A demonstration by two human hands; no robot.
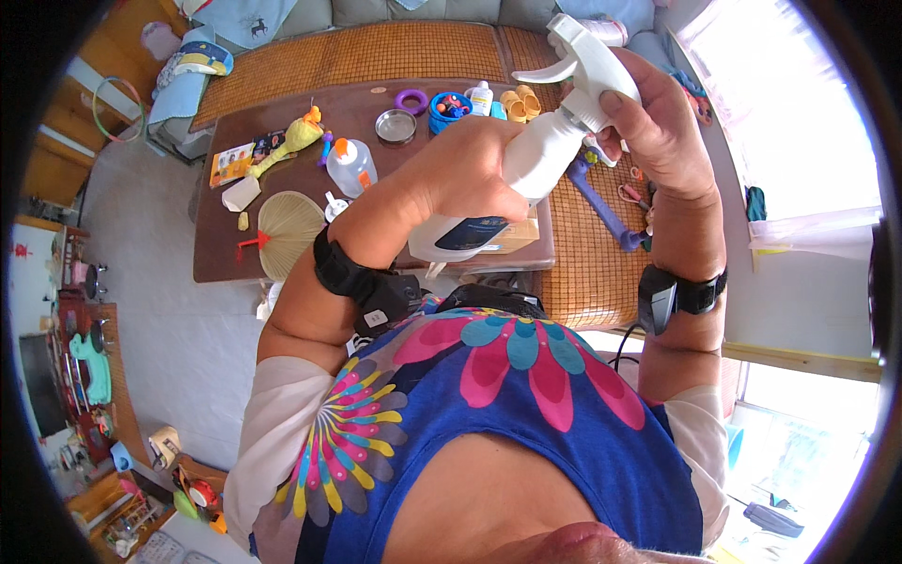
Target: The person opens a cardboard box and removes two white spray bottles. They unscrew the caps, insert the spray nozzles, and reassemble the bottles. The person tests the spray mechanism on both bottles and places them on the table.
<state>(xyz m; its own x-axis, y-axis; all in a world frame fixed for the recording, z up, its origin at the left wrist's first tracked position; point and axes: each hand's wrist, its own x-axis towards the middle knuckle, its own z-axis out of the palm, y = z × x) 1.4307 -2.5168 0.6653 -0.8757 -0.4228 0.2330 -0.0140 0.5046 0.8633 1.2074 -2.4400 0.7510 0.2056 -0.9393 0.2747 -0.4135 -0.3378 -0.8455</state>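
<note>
A white spray bottle (547, 158) is held up and tilted above the near right part of the table, its trigger head (601, 70) toward the upper right. My left hand (474, 169) is wrapped round the bottle's body. The fingers of my right hand (667, 122) are closed on the spray head and its collar, thumb in front. The trigger points left, and nothing presses it. Below the bottle, partly hidden by it, lies a cardboard box (517, 233). A clear bottle with an orange cap (353, 171) stands on the table left of my left forearm.
The brown table (221, 211) bears a woven fan (289, 235), a yellow plush toy (303, 132), a round metal tin (396, 128), a purple ring (411, 91) and a blue basket (434, 120). On the mat-covered seat at right lie a purple toy stick (606, 213) and scissors (631, 195).
</note>
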